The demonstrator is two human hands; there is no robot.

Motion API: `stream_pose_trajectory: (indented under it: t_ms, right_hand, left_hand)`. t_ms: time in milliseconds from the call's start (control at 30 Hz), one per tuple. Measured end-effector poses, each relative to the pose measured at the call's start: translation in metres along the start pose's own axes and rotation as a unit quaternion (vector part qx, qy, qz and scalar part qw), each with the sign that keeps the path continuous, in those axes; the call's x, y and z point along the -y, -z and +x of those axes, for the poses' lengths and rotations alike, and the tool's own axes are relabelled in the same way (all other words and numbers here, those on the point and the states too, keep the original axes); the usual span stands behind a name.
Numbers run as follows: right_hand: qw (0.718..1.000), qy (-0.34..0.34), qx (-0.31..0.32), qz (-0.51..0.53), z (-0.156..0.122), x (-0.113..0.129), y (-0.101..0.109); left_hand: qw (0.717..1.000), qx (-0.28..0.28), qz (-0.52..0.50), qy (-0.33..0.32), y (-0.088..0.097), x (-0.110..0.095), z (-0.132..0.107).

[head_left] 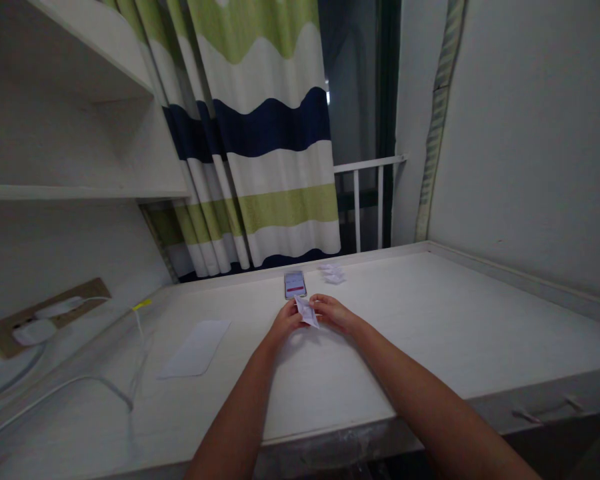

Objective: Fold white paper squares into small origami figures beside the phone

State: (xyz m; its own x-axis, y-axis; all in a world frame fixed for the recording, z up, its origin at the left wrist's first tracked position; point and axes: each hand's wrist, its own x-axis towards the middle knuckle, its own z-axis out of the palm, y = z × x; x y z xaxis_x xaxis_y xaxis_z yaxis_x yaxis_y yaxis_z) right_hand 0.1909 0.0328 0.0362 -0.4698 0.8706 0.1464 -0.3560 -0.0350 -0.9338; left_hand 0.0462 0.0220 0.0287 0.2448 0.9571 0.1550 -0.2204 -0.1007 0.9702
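Between my two hands is a small piece of folded white paper, held just above the white desk. My left hand grips its left side, fingers closed on it. The fingers of my right hand pinch its right edge. Just beyond the hands lies a phone with its screen lit. Several small folded white paper pieces sit in a group to the right of the phone, near the desk's back edge.
A flat white sheet of paper lies on the desk to the left. White cables run from plugs at the left wall. Shelves overhang the left side, and a striped curtain hangs behind.
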Motion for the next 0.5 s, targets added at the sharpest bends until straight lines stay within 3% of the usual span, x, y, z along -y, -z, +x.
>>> stream_pose_trajectory:
  t_ms: [167,433,500]
  right_hand:
    - [1.000,0.004,-0.017,0.010,0.003,-0.004,0.002]
    - [0.999,-0.028,-0.012,0.011,0.004,-0.007,0.008]
    - [0.999,-0.012,-0.041,0.014,0.006,-0.007,0.011]
  left_hand:
    - [1.000,-0.012,-0.010,0.003,0.002,0.000,0.000]
    - [0.995,-0.084,-0.054,-0.029,0.009,0.000,0.001]
    - [0.995,-0.081,-0.048,-0.018,0.010,0.003,0.001]
